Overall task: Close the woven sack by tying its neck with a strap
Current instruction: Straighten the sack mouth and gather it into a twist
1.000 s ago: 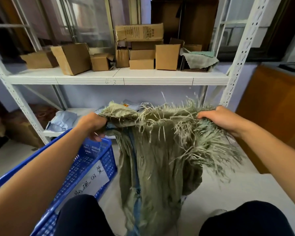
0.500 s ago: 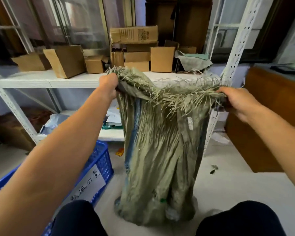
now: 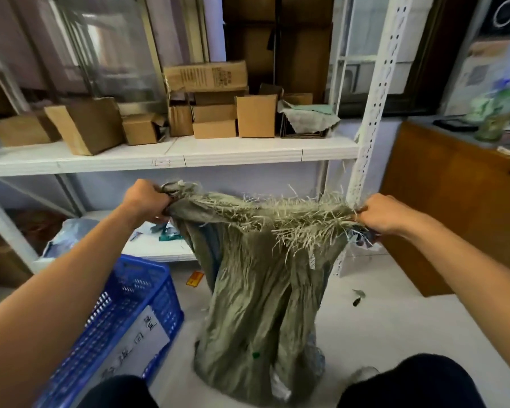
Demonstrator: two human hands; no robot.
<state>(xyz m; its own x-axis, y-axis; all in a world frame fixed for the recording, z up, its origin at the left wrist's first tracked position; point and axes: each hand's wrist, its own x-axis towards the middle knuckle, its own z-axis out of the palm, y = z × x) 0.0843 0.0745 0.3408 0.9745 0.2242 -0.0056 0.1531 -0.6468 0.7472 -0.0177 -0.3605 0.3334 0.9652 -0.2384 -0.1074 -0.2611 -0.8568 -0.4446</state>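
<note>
**Sack mouth stretched between both hands**

Your left hand (image 3: 147, 201) is fisted w/ fingers curled tight on the left corner of the woven sack (image 3: 262, 304); your right hand (image 3: 386, 213) pinches the right corner, fingers closed on the frayed edge. The sack's mouth is pulled into a near-flat line btwn the two hands, loose fibres sticking out along the rim. The olive-green body hangs in vertical creases and its base rests on the pale floor (image 3: 395, 325), btwn your knees and the shelving. No strap can be made out on the neck. A blue plastic crate (image 3: 136, 301) w/ a white handwritten label stands just beside the sack, on your left. Behind it is a white metal shelf (image 3: 189, 156) holding cardboard boxes (image 3: 256, 116); a brown wooden cabinet (image 3: 454, 201) stands to the right.
</note>
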